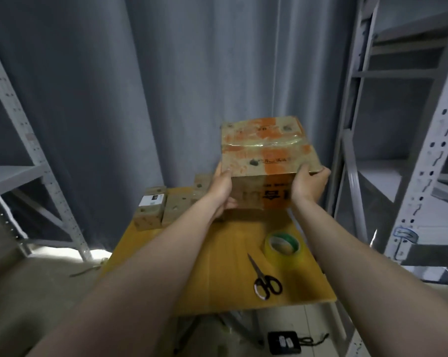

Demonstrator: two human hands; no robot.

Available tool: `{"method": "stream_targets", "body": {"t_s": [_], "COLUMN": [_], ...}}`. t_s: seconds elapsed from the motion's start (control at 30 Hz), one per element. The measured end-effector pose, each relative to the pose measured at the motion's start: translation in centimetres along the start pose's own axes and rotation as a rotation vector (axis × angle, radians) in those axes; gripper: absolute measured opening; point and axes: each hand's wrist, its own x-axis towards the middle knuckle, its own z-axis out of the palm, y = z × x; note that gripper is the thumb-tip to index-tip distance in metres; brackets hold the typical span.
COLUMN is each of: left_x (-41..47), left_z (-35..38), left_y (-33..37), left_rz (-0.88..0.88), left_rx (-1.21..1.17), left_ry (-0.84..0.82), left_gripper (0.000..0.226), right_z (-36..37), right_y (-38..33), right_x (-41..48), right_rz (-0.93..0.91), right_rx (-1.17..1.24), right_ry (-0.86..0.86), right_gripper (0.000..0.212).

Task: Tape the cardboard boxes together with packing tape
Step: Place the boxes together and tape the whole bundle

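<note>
Both hands are on the large cardboard box (264,148), which is held up in the air over the far part of the worktop (217,266): the left hand (224,186) clasps its left side with the thumb at the top edge, and the right hand (309,185) wraps the near right corner, fingers curled round the side. The step looks like bringing this box to the others so they can be joined. To do it well, it should come down flat and square against the smaller cardboard boxes (175,208) that stand in a row at the far left edge, faces flush with no gap, since tape bridges a tight seam far better than a loose one. Putting it down on the near side of them would leave the roll of packing tape (282,243) and the scissors (265,280), both lying on the near right of the worktop, within easy reach of the right hand. The held box is closed, with a glossy strip of clear tape across its orange-printed top, so what is inside cannot be seen. The smaller ones look closed as well, one bearing a white label (152,200), and their contents are likewise hidden
</note>
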Motion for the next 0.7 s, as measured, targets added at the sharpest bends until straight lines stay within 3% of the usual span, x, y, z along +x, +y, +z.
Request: {"method": "stream_targets", "body": {"t_s": [0.2, 0.43, 0.57, 0.63, 0.7], "left_x": [6.8, 10.0, 7.7, 5.6, 3.7], "left_z": [1.0, 1.7, 3.2, 3.7, 3.7], "left_y": [-4.3, -9.1, -10.4, -11.7, -13.1], "left_rz": [-0.065, 0.029, 0.032, -0.038, -0.162], "left_rx": [0.134, 0.19, 0.462, 0.637, 0.838], "left_ry": [0.002, 0.138, 0.117, 0.02, -0.148], "left_gripper": [0.045, 0.047, 0.08, 0.09, 0.103], "right_z": [4.3, 5.2, 3.2, 1.8, 0.3], "right_y": [5.3, 10.2, 10.9, 10.7, 10.3], "right_x": [4.9, 6.5, 5.5, 5.0, 4.0], "right_rz": [0.115, 0.193, 0.212, 0.259, 0.232], "right_rx": [-0.166, -0.263, -0.356, -0.478, -0.651], "right_ry": [0.0, -0.065, -0.14, -0.197, -0.404], "right_gripper": [0.036, 0.054, 0.057, 0.053, 0.047]}}
